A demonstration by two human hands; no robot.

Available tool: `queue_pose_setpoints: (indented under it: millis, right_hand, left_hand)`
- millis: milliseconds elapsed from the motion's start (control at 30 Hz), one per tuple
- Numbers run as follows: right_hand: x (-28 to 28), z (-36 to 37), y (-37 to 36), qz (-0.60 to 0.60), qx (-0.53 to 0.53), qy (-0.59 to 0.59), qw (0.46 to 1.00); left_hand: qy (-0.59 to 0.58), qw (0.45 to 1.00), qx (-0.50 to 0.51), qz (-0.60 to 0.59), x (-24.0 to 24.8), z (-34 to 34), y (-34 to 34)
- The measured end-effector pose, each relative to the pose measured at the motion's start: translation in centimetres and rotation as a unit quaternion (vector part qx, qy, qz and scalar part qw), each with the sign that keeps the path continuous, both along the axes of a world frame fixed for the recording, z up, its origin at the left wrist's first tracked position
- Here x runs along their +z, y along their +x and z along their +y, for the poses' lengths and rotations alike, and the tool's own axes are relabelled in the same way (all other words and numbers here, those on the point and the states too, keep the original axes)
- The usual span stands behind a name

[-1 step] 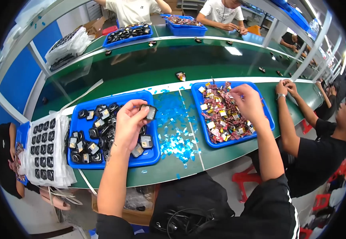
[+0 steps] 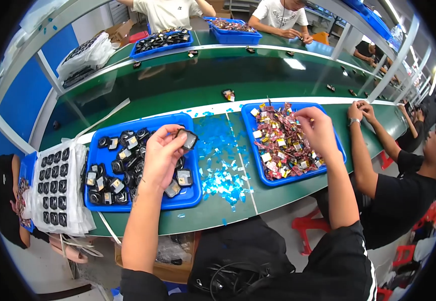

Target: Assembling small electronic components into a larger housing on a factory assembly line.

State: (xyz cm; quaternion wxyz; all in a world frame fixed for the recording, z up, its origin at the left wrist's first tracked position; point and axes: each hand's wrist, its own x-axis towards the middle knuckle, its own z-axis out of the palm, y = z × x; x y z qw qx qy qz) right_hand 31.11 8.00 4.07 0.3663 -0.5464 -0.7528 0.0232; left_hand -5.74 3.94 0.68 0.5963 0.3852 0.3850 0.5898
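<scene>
My left hand (image 2: 160,153) is closed in a pinch around a small black-framed square casing (image 2: 189,139) with a grey face. It holds the casing above the right rim of a blue tray (image 2: 192,195) with many similar black casings (image 2: 117,185). My right hand (image 2: 318,131) hovers over a second blue tray (image 2: 273,181), heaped with small reddish circuit pieces (image 2: 280,143) bearing white and yellow parts. Its fingers are bent together toward the thumb; anything between the fingertips is too small to make out.
Blue film scraps (image 2: 225,185) lie scattered between the trays. At the left stands a stack of white sheets (image 2: 42,210) with black casings in rows. Beyond the white ledge runs a green belt (image 2: 177,85) carrying a small assembly (image 2: 228,95). A co-worker (image 2: 403,175) sits close on the right.
My right hand has shifted slightly right over the circuit pieces. The casing in my left hand has tilted a little, showing more of its grey face.
</scene>
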Motion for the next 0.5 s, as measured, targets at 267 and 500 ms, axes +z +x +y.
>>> queue_pose_setpoints:
  millis: [267, 500]
  right_hand:
    - [-0.3, -2.5, 2.2, 0.0, -0.069, -0.064, 0.996]
    - [-0.7, -6.2, 2.5, -0.005, -0.048, -0.195, 0.98]
  left_hand:
    - [0.001, 0.999, -0.004, -0.045, -0.1, -0.1, 0.0]
    - [0.011, 0.999, 0.004, 0.032, 0.5, -1.2, 1.0]
